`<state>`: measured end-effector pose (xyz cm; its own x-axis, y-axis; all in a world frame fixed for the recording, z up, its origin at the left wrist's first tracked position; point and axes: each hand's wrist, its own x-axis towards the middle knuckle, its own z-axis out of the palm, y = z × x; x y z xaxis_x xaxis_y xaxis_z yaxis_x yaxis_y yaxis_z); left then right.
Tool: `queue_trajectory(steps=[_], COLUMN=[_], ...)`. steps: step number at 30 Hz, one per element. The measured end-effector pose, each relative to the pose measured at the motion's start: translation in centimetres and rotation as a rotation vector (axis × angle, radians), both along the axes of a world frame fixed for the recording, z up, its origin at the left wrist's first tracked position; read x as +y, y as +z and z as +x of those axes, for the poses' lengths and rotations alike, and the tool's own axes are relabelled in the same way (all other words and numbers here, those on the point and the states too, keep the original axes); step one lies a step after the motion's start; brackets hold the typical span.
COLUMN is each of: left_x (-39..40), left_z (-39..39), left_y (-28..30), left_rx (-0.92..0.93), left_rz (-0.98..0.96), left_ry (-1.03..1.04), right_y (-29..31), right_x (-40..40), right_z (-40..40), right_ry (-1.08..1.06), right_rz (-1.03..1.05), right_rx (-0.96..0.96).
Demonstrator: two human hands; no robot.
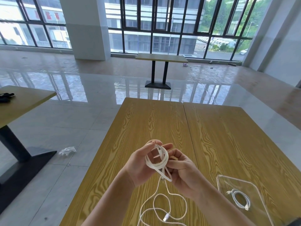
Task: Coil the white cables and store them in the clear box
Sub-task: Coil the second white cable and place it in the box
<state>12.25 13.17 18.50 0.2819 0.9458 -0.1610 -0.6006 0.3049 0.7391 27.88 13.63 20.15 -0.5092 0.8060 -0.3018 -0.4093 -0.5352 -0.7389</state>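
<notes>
Tall dark-framed windows [162, 25] closed off the far side of a glossy tiled room, with a white pillar [86, 26] to their left and a small table [161, 58] standing alone before them. From the head camera, two wood-grain tabletops [146, 121] sat pushed together in the foreground, and another table [21, 101] with something dark on it showed at the left edge, some crumpled clear plastic [67, 151] lying on the floor nearby. Over the near tabletop, the left hand [140, 165] held a coil of white cable [157, 159], its fingers curled round the loops with the fingertips [167, 145] reaching past the far side of the coil; a connector end stuck up just beside those fingertips. The right hand [182, 173] met the coil from the other side, its fingers curled and pinching the cable just below the loops. From that pinch the loose tail of the cable [156, 207] dropped to the tabletop and wandered in slack curves beneath both wrists, ending in a plug close to the bottom edge. Well to the right of the right hand's fingers stood the clear box [228, 178], and inside it lay a second cable [241, 199], already wound into a neat ring on the box floor.
</notes>
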Motion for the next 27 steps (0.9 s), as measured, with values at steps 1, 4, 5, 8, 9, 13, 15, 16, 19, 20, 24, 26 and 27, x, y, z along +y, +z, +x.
queue_trajectory(steps=[1,4,5,8,9,13,15,16,19,20,24,26,27], left_x=[0.0,0.0,0.0,0.0,0.0,-0.1,-0.1,-0.2,-0.2,-0.2,-0.4,-0.5,-0.5], left_z=[-0.1,-0.5,-0.6,-0.8,-0.8,-0.5,-0.4,-0.4,-0.6,-0.7,-1.0,-1.0,-1.0], left_y=[-0.1,-0.1,-0.1,0.0,0.0,0.3,0.5,0.5,0.5,0.4,0.3,0.1,0.0], left_rx=[0.004,0.075,0.116,0.206,0.226,0.288,0.301,0.304,0.309,0.309,0.345,0.382,0.402], left_rz=[0.01,0.019,0.02,0.024,0.032,0.046,0.041,0.038,0.028,0.027,0.014,-0.001,-0.008], left_ry=[-0.008,-0.027,-0.032,-0.039,-0.044,-0.057,-0.06,-0.057,-0.048,-0.048,-0.078,-0.095,-0.102], right_y=[-0.1,-0.5,-0.5,-0.1,0.0,-0.1,0.1,0.2,0.4,0.4,0.8,1.0,1.1], right_x=[0.0,0.1,0.0,-0.2,-0.2,-0.3,-0.4,-0.5,-0.9,-1.0,-1.0,-0.7,-0.4], right_z=[0.1,0.4,0.5,0.4,0.2,-0.2,-0.4,-0.5,-0.4,-0.2,0.5,0.8,1.0], right_ry=[-0.01,0.0,0.019,0.109,0.131,0.091,0.061,0.05,0.023,0.019,-0.042,-0.113,-0.144], right_rz=[0.001,0.016,0.034,0.117,0.139,0.171,0.19,0.211,0.32,0.351,0.419,0.435,0.456], right_rx=[-0.002,0.009,0.01,-0.025,-0.048,-0.156,-0.195,-0.22,-0.349,-0.377,-0.472,-0.498,-0.523])
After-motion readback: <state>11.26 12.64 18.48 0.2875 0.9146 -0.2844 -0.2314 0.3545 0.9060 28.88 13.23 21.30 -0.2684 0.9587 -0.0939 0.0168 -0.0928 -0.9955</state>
